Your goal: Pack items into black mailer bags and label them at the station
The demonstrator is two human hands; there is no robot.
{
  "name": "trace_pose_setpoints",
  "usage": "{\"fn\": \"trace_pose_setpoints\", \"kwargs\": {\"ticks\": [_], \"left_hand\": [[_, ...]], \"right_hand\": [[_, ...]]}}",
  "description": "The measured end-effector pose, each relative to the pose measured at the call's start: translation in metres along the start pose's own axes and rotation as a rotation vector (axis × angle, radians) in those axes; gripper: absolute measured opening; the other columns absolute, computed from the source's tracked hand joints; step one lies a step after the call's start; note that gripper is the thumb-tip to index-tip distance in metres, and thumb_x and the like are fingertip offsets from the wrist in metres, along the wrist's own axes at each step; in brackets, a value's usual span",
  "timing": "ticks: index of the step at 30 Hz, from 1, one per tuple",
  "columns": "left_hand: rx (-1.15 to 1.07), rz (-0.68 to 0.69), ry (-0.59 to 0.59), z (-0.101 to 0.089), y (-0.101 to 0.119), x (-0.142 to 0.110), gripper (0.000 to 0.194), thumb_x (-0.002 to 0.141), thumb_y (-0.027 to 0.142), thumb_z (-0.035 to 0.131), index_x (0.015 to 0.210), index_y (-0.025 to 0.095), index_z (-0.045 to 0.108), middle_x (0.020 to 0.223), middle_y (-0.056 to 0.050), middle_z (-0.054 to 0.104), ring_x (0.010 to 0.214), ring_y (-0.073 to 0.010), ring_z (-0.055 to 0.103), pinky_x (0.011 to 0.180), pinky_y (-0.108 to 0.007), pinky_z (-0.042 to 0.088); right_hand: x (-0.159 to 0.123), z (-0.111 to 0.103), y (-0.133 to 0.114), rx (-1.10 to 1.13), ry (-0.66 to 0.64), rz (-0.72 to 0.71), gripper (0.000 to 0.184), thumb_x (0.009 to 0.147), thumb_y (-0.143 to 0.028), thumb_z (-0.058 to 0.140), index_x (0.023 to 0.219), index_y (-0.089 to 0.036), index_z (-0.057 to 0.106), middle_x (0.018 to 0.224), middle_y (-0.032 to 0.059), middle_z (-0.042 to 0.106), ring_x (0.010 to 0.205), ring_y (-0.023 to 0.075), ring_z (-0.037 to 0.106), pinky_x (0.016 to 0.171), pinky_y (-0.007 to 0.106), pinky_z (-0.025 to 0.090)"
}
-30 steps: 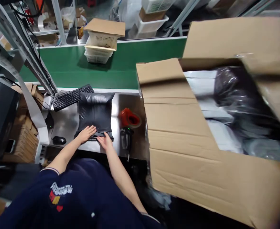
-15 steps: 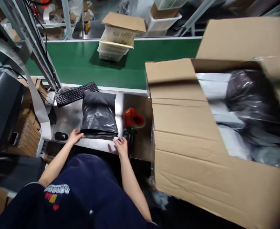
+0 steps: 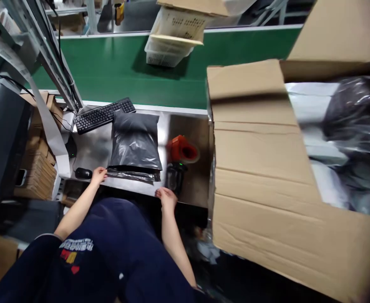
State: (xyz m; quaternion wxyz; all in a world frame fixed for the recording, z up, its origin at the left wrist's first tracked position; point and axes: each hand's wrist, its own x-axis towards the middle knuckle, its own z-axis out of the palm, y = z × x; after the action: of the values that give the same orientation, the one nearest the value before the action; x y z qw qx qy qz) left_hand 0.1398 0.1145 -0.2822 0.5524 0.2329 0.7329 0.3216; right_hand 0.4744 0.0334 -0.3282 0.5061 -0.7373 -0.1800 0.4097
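Note:
A black plastic mailer bag (image 3: 135,142) lies on the steel table (image 3: 195,185), its glossy flap (image 3: 131,174) folded along the near edge. My left hand (image 3: 98,174) pinches the flap's left corner, just right of a black mouse (image 3: 83,173). My right hand (image 3: 166,198) rests at the table's front edge, right of the flap and just below a black handheld scanner (image 3: 175,179). Its fingers are curled, and what they hold, if anything, does not show.
A red tape dispenser (image 3: 182,150) sits right of the bag, a black keyboard (image 3: 104,115) behind it. A large open cardboard box (image 3: 260,168) of plastic-wrapped parcels fills the right. A green conveyor (image 3: 115,71) carries stacked white baskets (image 3: 172,42). A printer and small cartons stand at the left.
Both hands left the middle of the flap and moved apart, the left to its left corner, the right down to the table's edge. The baskets travelled right on the conveyor.

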Motion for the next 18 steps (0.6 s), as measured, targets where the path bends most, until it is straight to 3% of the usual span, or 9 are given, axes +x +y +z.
{"fn": "trace_pose_setpoints", "kwargs": {"ticks": [3,5,8,11,14,18], "left_hand": [[-0.025,-0.013,-0.010,0.006,-0.004,-0.003,0.024,0.080,0.021,0.089,0.084,0.017,0.065,0.065,0.002,0.069,0.051,-0.0110,0.068,0.050,-0.018,0.053],[-0.033,-0.005,-0.014,0.009,-0.007,-0.007,0.023,0.081,0.021,0.088,0.081,0.016,0.065,0.067,0.000,0.071,0.053,-0.0121,0.069,0.051,-0.019,0.054],[-0.042,0.033,-0.012,0.010,-0.011,-0.012,0.017,0.085,0.022,0.083,0.080,0.016,0.068,0.069,-0.002,0.074,0.055,-0.0127,0.071,0.052,-0.019,0.055],[-0.045,0.079,-0.016,0.011,-0.014,-0.015,0.009,0.087,0.021,0.080,0.085,0.016,0.073,0.067,-0.002,0.074,0.058,-0.0134,0.071,0.055,-0.020,0.057],[-0.046,0.126,-0.031,0.014,-0.014,-0.017,0.003,0.087,0.018,0.078,0.088,0.016,0.077,0.066,-0.001,0.073,0.061,-0.0140,0.072,0.061,-0.022,0.060],[-0.043,0.180,-0.055,0.017,-0.015,-0.017,0.001,0.085,0.016,0.078,0.084,0.015,0.079,0.068,-0.003,0.075,0.063,-0.0161,0.073,0.069,-0.028,0.064]], "right_hand": [[-0.014,0.006,-0.006,-0.107,0.057,-0.191,0.052,0.067,-0.063,0.078,0.092,-0.019,0.067,0.076,0.0044,0.069,0.066,0.0199,0.063,0.062,0.036,0.058],[-0.022,0.025,-0.015,-0.158,0.003,-0.326,0.043,0.077,-0.056,0.077,0.099,-0.019,0.072,0.087,0.0070,0.072,0.076,0.0208,0.065,0.077,0.039,0.060],[-0.035,0.071,-0.028,-0.277,-0.333,-0.545,0.028,0.091,-0.048,0.069,0.094,-0.022,0.078,0.091,0.0088,0.076,0.083,0.0233,0.068,0.087,0.040,0.060],[-0.045,0.124,-0.037,-0.443,-0.692,-0.731,0.023,0.099,-0.034,0.061,0.100,-0.022,0.081,0.100,0.0112,0.079,0.094,0.0254,0.072,0.093,0.040,0.059],[-0.051,0.163,-0.041,-0.476,-0.809,-0.736,0.016,0.094,-0.023,0.068,0.100,-0.021,0.082,0.107,0.0108,0.081,0.101,0.0246,0.071,0.097,0.037,0.058],[-0.056,0.185,-0.041,-0.449,-0.798,-0.646,0.009,0.089,-0.019,0.071,0.087,-0.021,0.080,0.097,0.0076,0.081,0.093,0.0217,0.069,0.095,0.034,0.056]]}}
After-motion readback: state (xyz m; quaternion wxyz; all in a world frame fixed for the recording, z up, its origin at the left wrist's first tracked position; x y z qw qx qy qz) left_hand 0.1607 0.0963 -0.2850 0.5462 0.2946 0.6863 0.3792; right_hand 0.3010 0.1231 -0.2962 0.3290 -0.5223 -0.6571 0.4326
